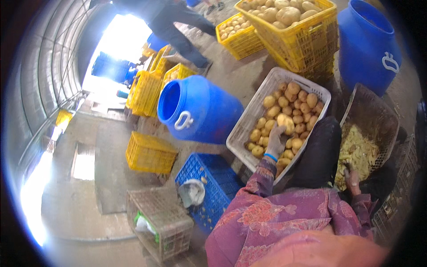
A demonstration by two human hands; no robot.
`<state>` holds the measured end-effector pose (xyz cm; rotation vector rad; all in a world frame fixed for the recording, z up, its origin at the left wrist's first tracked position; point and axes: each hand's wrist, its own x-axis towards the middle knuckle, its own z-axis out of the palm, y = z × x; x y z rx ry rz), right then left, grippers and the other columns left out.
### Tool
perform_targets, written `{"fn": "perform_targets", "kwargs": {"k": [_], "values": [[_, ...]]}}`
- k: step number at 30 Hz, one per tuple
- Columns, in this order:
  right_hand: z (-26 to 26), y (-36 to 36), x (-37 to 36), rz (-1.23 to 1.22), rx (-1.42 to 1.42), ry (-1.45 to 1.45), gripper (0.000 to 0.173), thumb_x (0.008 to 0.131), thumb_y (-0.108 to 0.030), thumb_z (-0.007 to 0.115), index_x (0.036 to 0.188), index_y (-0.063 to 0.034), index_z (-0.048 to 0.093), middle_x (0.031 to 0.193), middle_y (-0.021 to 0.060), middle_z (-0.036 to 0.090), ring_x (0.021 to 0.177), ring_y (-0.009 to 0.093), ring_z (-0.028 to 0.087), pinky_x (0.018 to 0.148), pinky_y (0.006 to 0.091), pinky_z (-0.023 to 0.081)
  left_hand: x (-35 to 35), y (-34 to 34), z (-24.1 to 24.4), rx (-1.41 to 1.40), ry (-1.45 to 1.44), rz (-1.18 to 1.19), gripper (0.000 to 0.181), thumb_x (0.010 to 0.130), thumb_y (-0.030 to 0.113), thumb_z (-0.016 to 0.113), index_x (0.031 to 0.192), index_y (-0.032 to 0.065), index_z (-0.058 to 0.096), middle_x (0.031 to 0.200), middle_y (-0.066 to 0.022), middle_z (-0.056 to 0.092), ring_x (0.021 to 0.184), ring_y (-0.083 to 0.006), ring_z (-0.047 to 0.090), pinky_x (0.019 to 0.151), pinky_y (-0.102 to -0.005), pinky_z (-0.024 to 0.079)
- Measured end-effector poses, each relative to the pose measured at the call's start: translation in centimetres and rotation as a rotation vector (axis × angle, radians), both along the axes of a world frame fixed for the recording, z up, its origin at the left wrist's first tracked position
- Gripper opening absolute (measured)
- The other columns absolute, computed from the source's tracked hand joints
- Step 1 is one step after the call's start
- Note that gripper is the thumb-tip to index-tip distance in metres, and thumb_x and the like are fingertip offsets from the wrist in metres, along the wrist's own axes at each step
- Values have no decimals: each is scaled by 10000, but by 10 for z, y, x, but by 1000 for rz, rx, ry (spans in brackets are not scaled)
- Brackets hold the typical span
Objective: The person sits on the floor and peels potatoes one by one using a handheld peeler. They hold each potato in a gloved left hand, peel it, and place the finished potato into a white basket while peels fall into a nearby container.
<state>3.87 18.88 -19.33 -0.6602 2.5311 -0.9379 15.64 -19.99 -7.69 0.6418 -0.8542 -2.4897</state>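
Note:
My left hand (277,135), in a pale glove with a blue band at the wrist, grips a large yellow potato (286,123). It holds it over a white plastic crate (248,123) with many smaller potatoes (293,88) inside. On the other side of my leg, my right hand (352,178) is low over a brownish mesh crate (372,106). Pale yellow peelings (358,150) are heaped in that crate, right beside my fingers. The fingers are dark and small in the picture, so whether they hold a tool cannot be made out.
A blue barrel (213,108) stands beyond the white crate, another blue barrel (367,50) at the upper right. Yellow crates (297,43) of potatoes are stacked ahead. A blue crate (213,173) and a brown crate (163,217) lie to my left. A person's legs (180,33) show farther off.

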Motion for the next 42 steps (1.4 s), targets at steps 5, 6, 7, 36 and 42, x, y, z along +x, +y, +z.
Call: {"fn": "perform_targets", "kwargs": {"k": [5,6,7,36,42], "values": [[25,-4,21,409,149,-37,304,878,-215,607,1120,-33,624,973,239,664,941,422,628,811,460,494,7,31,65,160,193,-20,340,906,211,569,1206,65,506,1103,-112,608,1004,-281,609,850,-443,531],[11,-1,22,427,172,-13,311,879,-221,608,1122,-26,618,962,240,664,933,421,628,808,458,495,8,37,75,172,223,-54,350,909,221,573,1217,74,497,1100,-109,606,1000,-282,607,844,-442,529],[-4,1,23,447,191,9,319,881,-226,609,1124,-19,612,950,242,664,926,420,629,804,456,496,10,40,82,192,238,-36,366,907,247,586,1219,77,500,1103,-113,606,997,-286,608,839,-444,530],[207,-82,-5,-269,-263,449,443,946,-215,548,1347,-39,480,1222,224,588,1078,385,588,854,411,500,-138,186,86,98,-100,-203,397,859,307,669,1160,79,546,1086,-61,600,971,-231,615,796,-375,545],[158,-35,38,-270,-105,195,419,950,-230,550,1322,-40,510,1171,233,612,1067,393,591,853,422,493,-162,175,89,331,-64,-192,426,823,394,676,1126,121,555,1062,-78,599,965,-278,590,851,-466,489]]}}
